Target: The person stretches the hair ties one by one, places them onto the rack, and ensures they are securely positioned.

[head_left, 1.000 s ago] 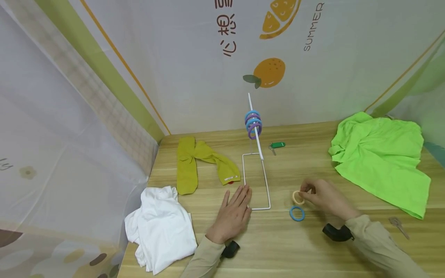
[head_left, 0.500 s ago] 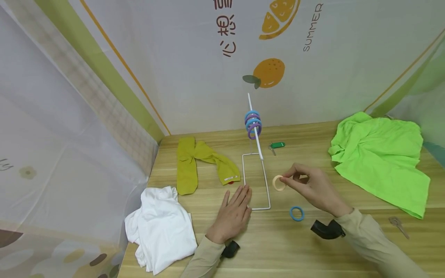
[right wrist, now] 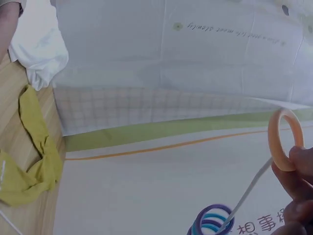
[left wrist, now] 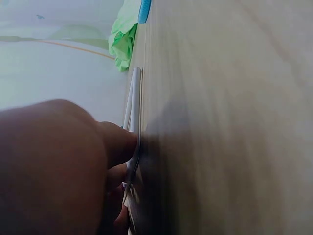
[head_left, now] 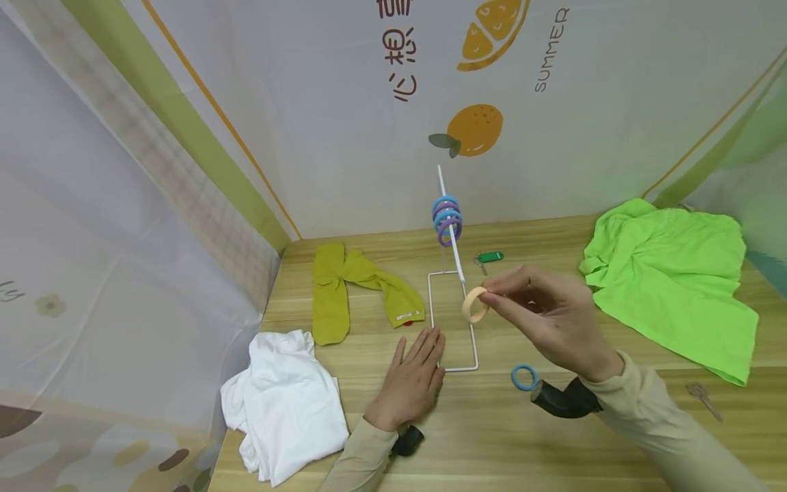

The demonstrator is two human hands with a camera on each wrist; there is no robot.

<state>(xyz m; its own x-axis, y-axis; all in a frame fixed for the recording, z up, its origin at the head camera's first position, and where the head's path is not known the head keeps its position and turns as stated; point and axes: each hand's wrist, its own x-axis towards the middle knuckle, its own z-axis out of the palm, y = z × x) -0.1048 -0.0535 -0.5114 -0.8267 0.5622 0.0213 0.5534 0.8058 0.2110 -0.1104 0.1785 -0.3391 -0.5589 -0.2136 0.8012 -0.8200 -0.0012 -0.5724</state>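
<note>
Between thumb and fingertips my right hand [head_left: 547, 318] pinches a pale orange ring [right wrist: 275, 147], held up off the table near the front end of a white rod [head_left: 458, 258]. Several blue and purple rings [head_left: 447, 220] hang on that rod, farther back. The rod belongs to a white wire stand whose rectangular base [head_left: 461, 370] lies on the table. My left hand [head_left: 407, 383] rests with straight fingers over the left front corner of the base. In the left wrist view its fingers touch the white wire [left wrist: 136, 98]. A blue ring [head_left: 525, 377] lies flat, below my right hand.
An olive-yellow cloth [head_left: 332, 294] and a white cloth [head_left: 289, 406] lie to the left. On the right is a bright green cloth [head_left: 670, 273], with a key [head_left: 703, 400] in front of it. A green-tagged key [head_left: 490, 257] lies right of the stand.
My right hand has lifted the pale orange ring from beside the blue ring and carried it up and left toward the rod's front end. My left hand has stayed in place.
</note>
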